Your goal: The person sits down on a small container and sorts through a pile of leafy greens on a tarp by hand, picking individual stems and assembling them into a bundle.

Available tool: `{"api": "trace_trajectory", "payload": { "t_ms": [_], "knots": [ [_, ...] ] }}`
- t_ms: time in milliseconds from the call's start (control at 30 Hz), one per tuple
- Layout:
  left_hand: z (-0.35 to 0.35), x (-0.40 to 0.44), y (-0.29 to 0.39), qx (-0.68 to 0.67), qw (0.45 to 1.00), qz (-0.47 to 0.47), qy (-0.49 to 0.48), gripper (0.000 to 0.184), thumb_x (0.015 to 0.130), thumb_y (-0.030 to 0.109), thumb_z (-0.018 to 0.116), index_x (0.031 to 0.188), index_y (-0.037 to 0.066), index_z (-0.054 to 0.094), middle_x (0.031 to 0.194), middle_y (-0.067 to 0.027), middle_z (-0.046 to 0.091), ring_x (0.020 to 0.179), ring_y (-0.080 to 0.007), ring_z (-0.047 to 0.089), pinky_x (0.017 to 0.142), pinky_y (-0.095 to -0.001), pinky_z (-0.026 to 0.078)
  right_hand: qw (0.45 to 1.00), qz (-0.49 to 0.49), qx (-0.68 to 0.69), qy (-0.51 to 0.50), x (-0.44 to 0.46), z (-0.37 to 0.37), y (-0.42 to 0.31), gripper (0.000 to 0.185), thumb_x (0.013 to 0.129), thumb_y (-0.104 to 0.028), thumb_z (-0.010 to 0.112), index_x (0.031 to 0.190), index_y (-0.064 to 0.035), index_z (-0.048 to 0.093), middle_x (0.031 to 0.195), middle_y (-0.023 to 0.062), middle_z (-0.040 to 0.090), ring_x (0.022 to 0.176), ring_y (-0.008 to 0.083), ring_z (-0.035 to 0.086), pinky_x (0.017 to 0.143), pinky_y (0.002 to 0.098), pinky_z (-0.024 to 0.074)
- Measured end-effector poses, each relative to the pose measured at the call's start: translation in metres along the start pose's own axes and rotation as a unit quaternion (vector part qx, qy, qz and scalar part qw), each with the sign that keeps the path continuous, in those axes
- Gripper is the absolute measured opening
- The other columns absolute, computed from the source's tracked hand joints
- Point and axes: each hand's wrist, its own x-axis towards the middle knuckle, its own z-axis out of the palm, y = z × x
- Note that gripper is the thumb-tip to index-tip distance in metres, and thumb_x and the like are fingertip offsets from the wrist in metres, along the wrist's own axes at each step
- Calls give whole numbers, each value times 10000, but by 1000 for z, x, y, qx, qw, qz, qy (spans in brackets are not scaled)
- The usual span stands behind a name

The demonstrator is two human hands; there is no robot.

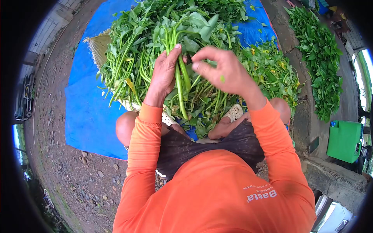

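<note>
My left hand (pixel 166 72) is closed around a small bunch of water spinach (pixel 179 87). Its pale green stems hang below the fist, and the arrow-shaped leaves stick out above. To the right of the bunch is my right hand (pixel 223 70), slightly blurred, with thumb and index finger apart and nothing visible between them. The other fingers are partly hidden. A scrap of green leaf clings near the base of its thumb. Beyond both hands spreads a large heap of loose water spinach (pixel 134 50), some leaves yellowed.
A blue tarp (pixel 85 112) lies under the heap, with a woven sack (pixel 100 48) at its left. Neat rows of leafy bundles (pixel 316 58) rest on concrete at the right, near a green container (pixel 344 141). Stony ground (pixel 97 178) borders the tarp. My feet are beside the heap.
</note>
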Motion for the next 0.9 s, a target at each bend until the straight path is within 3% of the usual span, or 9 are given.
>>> {"api": "trace_trajectory", "payload": {
  "t_ms": [33, 233, 300, 433, 533, 567, 667, 833, 900],
  "knots": [
    [2, 1, 3, -12, 1000, 0, 15, 266, 1090, 373, 673, 1069, 114, 618, 864, -36, 694, 693, -122, 640, 586, -269, 510, 995, -86, -54, -23, -8, 4, -4, 262, 988, -231, 728, 1079, 13, 753, 1003, 168, 751, 892, 311, 726, 794, 434, 568],
    [-1, 10, 17, -25, 998, -20, 52, 319, 1084, 370, 681, 1119, 62, 606, 899, -83, 686, 768, -207, 683, 700, -317, 580, 992, 6, -93, -80, -35, 19, 3, 231, 985, -252, 722, 1051, -33, 758, 903, 155, 693, 919, 359, 692, 817, 470, 555],
    [-3, 8, 19, -23, 1000, 18, 11, 234, 1057, 336, 721, 1087, 107, 686, 822, -28, 748, 649, -149, 726, 546, -270, 616, 991, -57, -92, -83, -35, 17, 5, 198, 960, -243, 755, 1001, -49, 746, 883, 146, 684, 884, 355, 692, 775, 473, 555],
    [-18, 10, 21, -36, 990, 106, 83, 187, 1082, 284, 686, 1057, 99, 693, 777, -31, 725, 652, -131, 722, 553, -255, 614, 958, -72, -133, -244, -42, -29, 18, 477, 950, -119, 735, 1398, -1, 621, 1281, 246, 685, 1065, 387, 722, 918, 437, 563],
    [-19, -13, 49, -11, 958, 191, 212, 169, 1061, 260, 719, 1060, 94, 687, 761, -32, 721, 611, -120, 702, 531, -224, 587, 973, 1, -159, -166, -70, -18, 23, 448, 913, -53, 731, 1350, 18, 666, 1165, 253, 716, 864, 379, 703, 818, 423, 568],
    [-19, -17, 71, 98, 938, 116, 310, 566, 947, 572, 762, 1358, 204, 638, 1326, -78, 695, 1059, -172, 775, 768, -338, 708, 973, 64, -146, -168, -80, -15, 19, 421, 921, -58, 720, 1332, 19, 673, 1160, 242, 722, 888, 369, 711, 822, 423, 573],
    [-48, -30, 90, 211, 941, 191, 183, 314, 964, 438, 790, 1082, 155, 726, 991, -43, 749, 806, -153, 780, 637, -323, 702, 932, 243, -104, -247, -104, -12, 8, 300, 951, -79, 678, 1233, 15, 718, 1131, 206, 743, 975, 353, 736, 811, 414, 590],
    [-83, -30, 112, 160, 975, 118, 98, 206, 978, 334, 812, 904, 151, 756, 849, -43, 768, 655, -161, 779, 578, -315, 697, 800, 280, 74, -525, -154, 0, -35, 376, 924, 12, 560, 1258, 23, 732, 1288, 233, 734, 1189, 389, 713, 989, 453, 586],
    [-89, -32, 108, 126, 984, 107, 71, 208, 977, 329, 814, 900, 145, 756, 849, -46, 770, 649, -168, 780, 572, -314, 699, 833, 284, 144, -452, -197, 8, -37, 380, 915, -30, 556, 1249, 9, 731, 1277, 228, 736, 1137, 397, 720, 941, 477, 592]
  ]
}}
